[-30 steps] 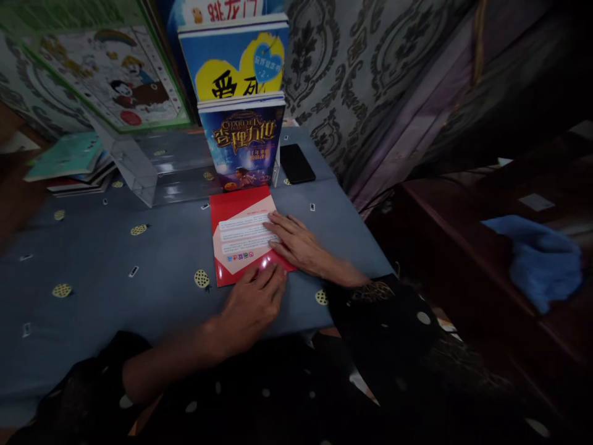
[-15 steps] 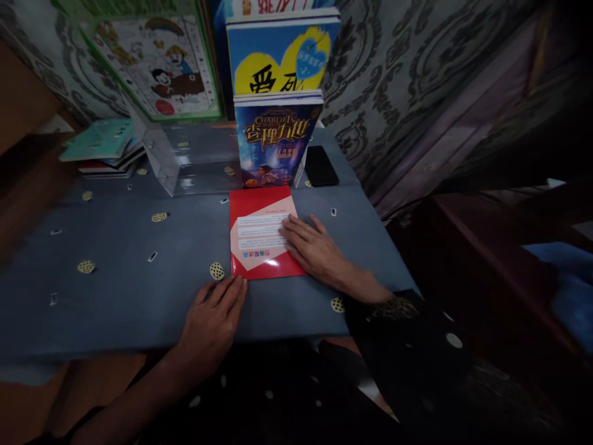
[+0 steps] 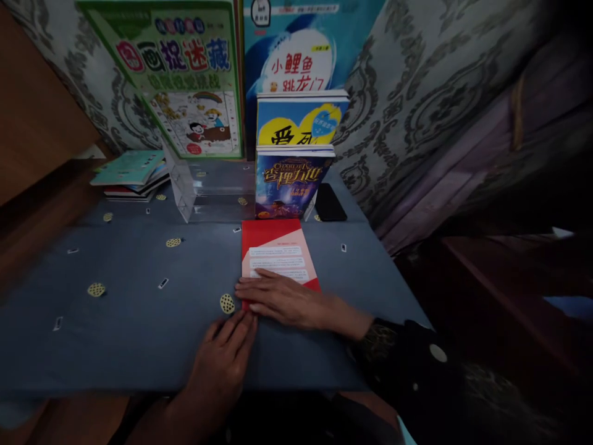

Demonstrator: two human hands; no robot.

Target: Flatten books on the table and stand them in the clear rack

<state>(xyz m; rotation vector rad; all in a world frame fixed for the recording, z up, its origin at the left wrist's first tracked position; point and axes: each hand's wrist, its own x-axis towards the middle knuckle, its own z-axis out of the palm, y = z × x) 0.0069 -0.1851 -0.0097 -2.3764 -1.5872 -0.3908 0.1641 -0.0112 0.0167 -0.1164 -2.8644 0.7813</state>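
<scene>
A red book (image 3: 273, 233) with a pink panel and white text strips lies flat on the cloth-covered table, its print upside down to me. Across its near part lies my right hand (image 3: 287, 300), open, palm down, fingers stretched toward the book's left edge. My left hand (image 3: 227, 355) rests at the near left corner of the book, fingertips together on the corner. Whether those fingertips pinch the book or only press on it is hidden. The two hands nearly meet there.
Behind the red book a clear acrylic stand (image 3: 185, 191) holds a green picture book (image 3: 194, 80), a purple book (image 3: 290, 185), a yellow-and-blue book (image 3: 301, 120) and a teal book (image 3: 306, 49). A black phone (image 3: 331, 203) lies to their right. Stacked books (image 3: 132, 170) lie at back left.
My right hand has slid left and nearer over the red book, from its right side to its near edge. My left hand stays at the corner. The view has tilted up.
</scene>
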